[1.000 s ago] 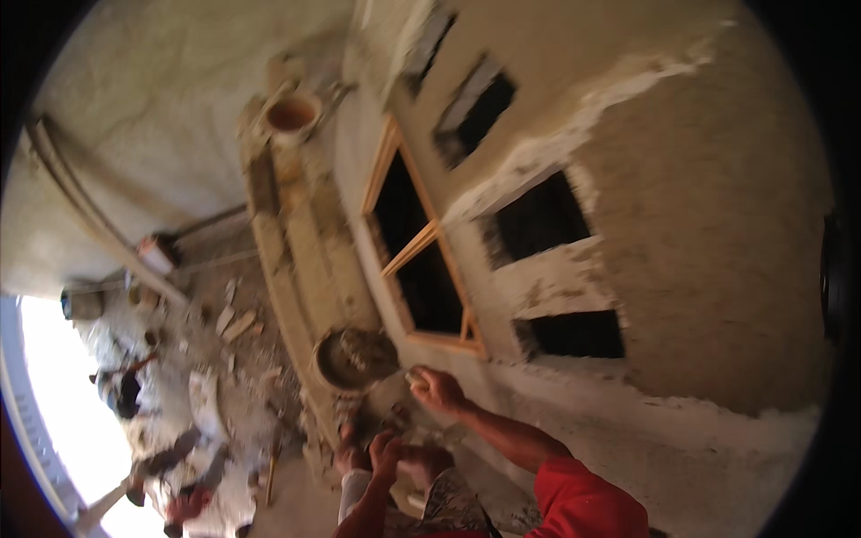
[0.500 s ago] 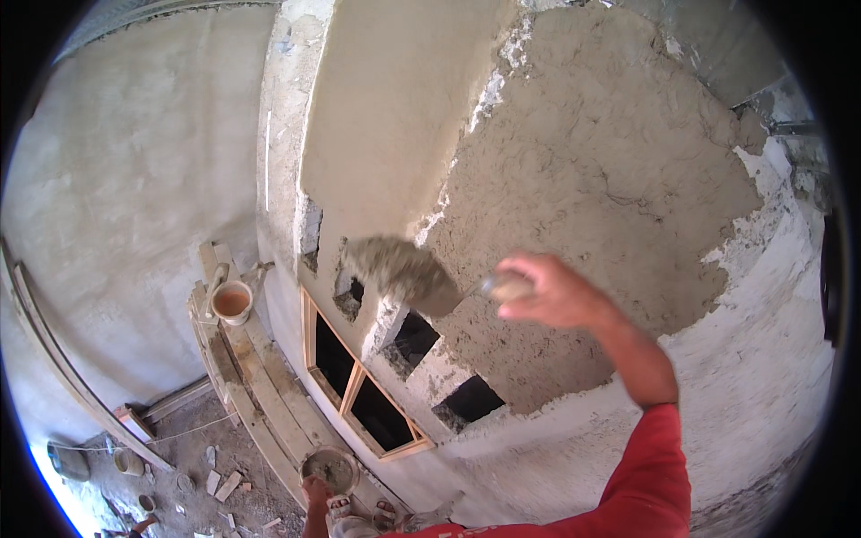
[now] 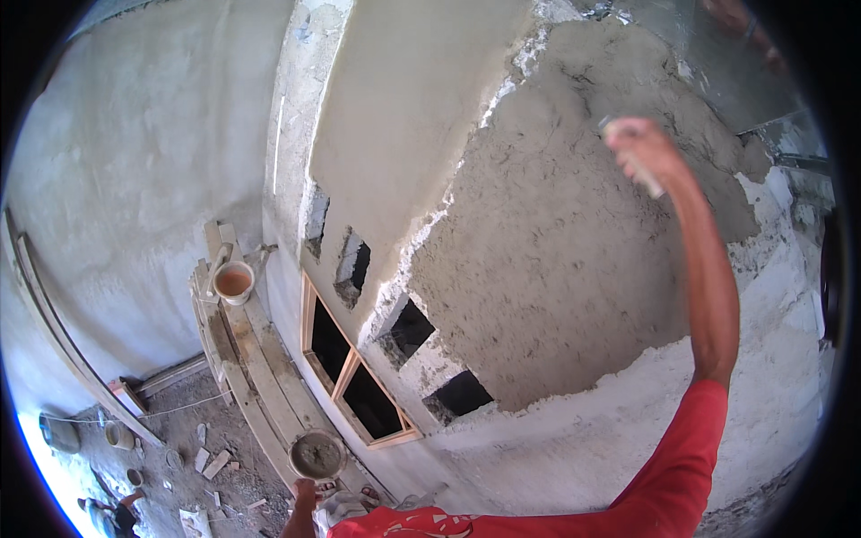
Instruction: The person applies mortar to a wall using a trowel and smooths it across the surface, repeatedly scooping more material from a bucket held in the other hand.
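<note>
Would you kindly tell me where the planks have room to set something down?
The planks look bare between the pale bucket and the mortar pan. It is crowded beside the pan, by the left hand and the feet.

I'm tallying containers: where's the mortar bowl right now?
In the head view, the mortar bowl sits low, left of centre, on the wooden planks, just above the left hand.

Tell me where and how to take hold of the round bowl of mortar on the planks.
Grip the bowl by its near rim, probably best from the person's side, where the left hand is: it sits mouth up, rim exposed, with mortar inside.
</note>
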`<state>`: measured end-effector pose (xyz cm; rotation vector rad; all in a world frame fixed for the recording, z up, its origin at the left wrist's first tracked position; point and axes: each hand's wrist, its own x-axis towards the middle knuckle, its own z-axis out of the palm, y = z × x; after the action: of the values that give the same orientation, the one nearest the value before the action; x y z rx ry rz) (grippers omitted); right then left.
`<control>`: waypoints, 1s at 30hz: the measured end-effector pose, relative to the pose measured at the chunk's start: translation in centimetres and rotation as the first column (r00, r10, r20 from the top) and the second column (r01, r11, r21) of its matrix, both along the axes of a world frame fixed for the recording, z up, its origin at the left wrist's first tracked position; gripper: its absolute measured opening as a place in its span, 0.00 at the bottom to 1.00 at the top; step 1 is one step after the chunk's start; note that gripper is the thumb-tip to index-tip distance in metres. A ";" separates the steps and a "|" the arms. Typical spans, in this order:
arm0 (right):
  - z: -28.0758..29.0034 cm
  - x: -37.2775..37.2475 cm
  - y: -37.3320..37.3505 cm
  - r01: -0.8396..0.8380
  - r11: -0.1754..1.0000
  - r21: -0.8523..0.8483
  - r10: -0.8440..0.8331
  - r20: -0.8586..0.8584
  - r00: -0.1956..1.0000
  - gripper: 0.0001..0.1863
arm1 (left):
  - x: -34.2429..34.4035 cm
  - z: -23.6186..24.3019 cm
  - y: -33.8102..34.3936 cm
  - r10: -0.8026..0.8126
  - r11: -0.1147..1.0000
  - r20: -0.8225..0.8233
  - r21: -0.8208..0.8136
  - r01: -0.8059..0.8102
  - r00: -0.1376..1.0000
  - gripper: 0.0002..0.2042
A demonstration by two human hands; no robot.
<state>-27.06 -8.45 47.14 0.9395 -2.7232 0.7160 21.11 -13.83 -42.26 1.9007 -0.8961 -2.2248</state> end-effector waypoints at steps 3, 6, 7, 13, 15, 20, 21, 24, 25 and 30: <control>4.3 1.4 1.7 -0.048 0.988 -0.144 0.019 -0.198 0.980 0.23 | 1.7 -0.8 0.1 -0.583 0.683 0.326 -0.300 0.666 0.744 0.15; 2.8 2.7 1.9 -0.101 0.992 -0.081 0.083 -0.200 0.976 0.22 | 5.7 -3.6 -1.1 -0.479 -0.563 0.863 -0.163 0.810 -0.159 0.16; 1.6 3.0 2.2 -0.104 0.994 -0.035 0.096 -0.184 0.978 0.22 | 6.0 -3.7 -1.2 -0.463 -0.535 0.872 -0.130 0.835 -0.161 0.17; -8.9 4.1 -1.7 -0.064 0.901 0.429 0.141 -0.150 0.979 0.17 | 7.7 -4.3 -3.6 -0.736 0.251 0.566 -0.283 0.926 0.372 0.12; -10.2 3.6 -2.6 -0.008 0.860 0.509 0.129 -0.203 0.971 0.18 | 7.5 -4.0 -3.5 -0.352 0.916 0.227 -0.118 0.384 0.908 0.09; -9.5 -0.6 -3.1 0.110 0.886 0.451 0.064 -0.354 0.933 0.19 | 6.2 -0.7 -2.6 0.119 0.991 0.129 0.052 -0.126 0.985 0.05; -8.9 -0.7 -3.2 0.142 0.914 0.380 0.041 -0.433 0.900 0.20 | 6.9 -1.2 -2.4 0.132 0.991 0.122 -0.005 -0.133 0.984 0.06; -5.2 0.4 -3.5 0.152 0.919 0.365 -0.021 -0.339 0.941 0.20 | 9.4 -3.5 -2.8 -0.055 0.988 0.102 -0.136 0.069 0.993 0.05; -4.5 1.3 -3.1 0.170 0.910 0.379 -0.030 -0.348 0.937 0.21 | 9.8 -3.5 -2.4 -0.229 0.932 0.116 -0.261 0.252 0.966 0.05; -1.3 0.7 -0.6 0.170 0.939 0.298 -0.026 -0.433 0.901 0.21 | 10.2 -5.0 -1.8 -0.447 0.768 0.250 -0.386 0.512 0.859 0.06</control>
<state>-26.36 -9.03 45.87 0.8832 -2.5046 0.0163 31.35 -15.67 -47.27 1.7604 -1.9190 -1.8577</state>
